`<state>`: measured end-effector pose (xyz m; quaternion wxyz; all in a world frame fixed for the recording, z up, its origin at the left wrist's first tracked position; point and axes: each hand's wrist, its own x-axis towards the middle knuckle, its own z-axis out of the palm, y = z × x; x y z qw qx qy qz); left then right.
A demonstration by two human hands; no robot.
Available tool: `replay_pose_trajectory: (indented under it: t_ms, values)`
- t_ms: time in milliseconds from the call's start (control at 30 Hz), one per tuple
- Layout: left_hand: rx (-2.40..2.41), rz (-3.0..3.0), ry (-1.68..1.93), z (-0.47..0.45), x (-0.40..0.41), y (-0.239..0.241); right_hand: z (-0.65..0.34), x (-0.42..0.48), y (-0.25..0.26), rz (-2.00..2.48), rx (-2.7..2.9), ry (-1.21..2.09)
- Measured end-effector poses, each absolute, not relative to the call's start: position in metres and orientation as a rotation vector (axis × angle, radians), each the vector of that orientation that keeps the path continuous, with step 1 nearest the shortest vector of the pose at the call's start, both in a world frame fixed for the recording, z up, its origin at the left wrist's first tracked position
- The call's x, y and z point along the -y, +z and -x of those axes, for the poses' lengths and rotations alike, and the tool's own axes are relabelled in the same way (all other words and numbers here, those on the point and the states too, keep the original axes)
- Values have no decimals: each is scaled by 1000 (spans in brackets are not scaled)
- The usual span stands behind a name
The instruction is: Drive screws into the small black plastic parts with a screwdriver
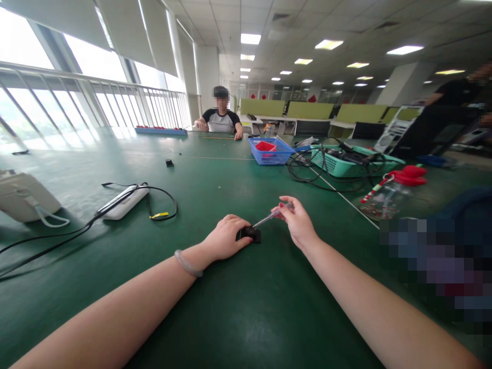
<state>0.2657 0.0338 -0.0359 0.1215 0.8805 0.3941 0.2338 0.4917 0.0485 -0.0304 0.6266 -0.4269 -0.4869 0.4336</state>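
My left hand (226,237) is closed around a small black block-like part (253,236), pressing it against the green table (246,318). Its exact kind is too small to tell. In my right hand (298,220) a screwdriver (265,220) with a clear handle is gripped between thumb and fingers. The shaft slants down to the left, and its tip meets the top of the black part. Whether the tip sits in a screw cannot be made out.
A white power strip (125,201) with black cables lies left, beside a pale bag (26,197). Further off are a small black piece (169,163), a blue basket (271,154), a green basket (334,163) with cables and a red-capped bottle (392,197). Another person (221,119) sits opposite.
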Motion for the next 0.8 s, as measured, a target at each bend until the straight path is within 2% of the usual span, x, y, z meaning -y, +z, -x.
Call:
replay_pose_trajectory:
  t_ms: [200,800]
  values:
    - [-1153,-2577,679,-265,-35,-36,-493,-47,-25,947,1059,1027]
    - [-1146,-2575,679,-265,-35,-37,-490,-36,-18,818,1353,665]
